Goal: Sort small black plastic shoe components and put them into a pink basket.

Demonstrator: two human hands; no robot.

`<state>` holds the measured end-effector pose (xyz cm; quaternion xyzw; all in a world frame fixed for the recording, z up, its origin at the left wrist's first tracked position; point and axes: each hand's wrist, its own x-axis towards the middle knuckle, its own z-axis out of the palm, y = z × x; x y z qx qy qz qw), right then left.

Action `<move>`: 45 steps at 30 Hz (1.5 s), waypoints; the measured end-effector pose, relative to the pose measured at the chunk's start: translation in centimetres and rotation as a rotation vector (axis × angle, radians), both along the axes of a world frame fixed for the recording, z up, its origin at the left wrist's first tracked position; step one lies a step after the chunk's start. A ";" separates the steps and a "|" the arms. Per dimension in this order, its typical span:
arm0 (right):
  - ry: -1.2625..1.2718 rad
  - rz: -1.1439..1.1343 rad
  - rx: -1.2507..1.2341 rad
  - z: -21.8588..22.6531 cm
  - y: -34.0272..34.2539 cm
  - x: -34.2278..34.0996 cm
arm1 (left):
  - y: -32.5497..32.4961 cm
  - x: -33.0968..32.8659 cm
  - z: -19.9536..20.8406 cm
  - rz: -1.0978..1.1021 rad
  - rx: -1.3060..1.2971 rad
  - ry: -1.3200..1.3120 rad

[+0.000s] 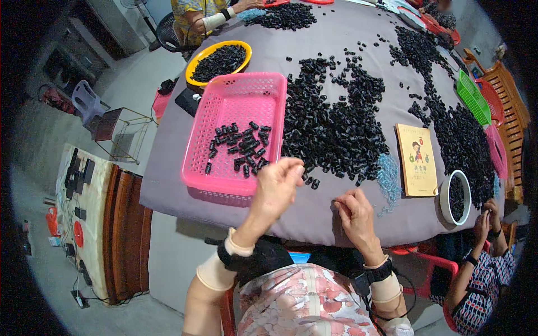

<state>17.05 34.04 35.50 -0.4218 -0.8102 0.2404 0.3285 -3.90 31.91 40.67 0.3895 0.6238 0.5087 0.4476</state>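
My left hand (278, 187) is over the table between a pink mesh basket (235, 182) and a big heap of small black cylindrical parts (336, 126). Its thumb and fingers are pinched together; whatever they grip is hidden. Close to the table's near edge, my right hand (357, 217) is curled with the fingertips together, and I cannot make out anything in it. Several loose black parts (244, 143) lie inside the basket. Beside my right hand is a small pile of clear bluish pieces (388, 182).
A yellow bowl (246, 55) and a white bowl (446, 204) hold black parts. A yellow booklet (413, 178) lies at right, with another dark heap (459, 134) beyond. Green basket (471, 95) stands at the far right edge. Other people sit around the table.
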 end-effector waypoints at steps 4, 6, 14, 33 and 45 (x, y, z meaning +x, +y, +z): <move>0.002 0.028 0.014 0.3 -0.3 0.1 | 5.4 -6.5 5.5 0.037 0.238 -0.013; 0.000 0.052 0.017 0.8 -0.6 0.0 | 8.6 -10.7 9.1 0.236 0.381 0.097; -0.018 -0.015 0.001 0.1 -0.6 1.2 | 2.0 -2.8 5.0 -0.169 0.182 0.132; -0.202 -0.182 0.148 0.4 0.2 3.2 | 0.2 4.1 -5.1 -0.121 0.207 0.780; -0.385 -0.127 0.097 -0.1 -0.5 2.0 | 0.1 4.7 -6.3 -0.126 0.196 0.970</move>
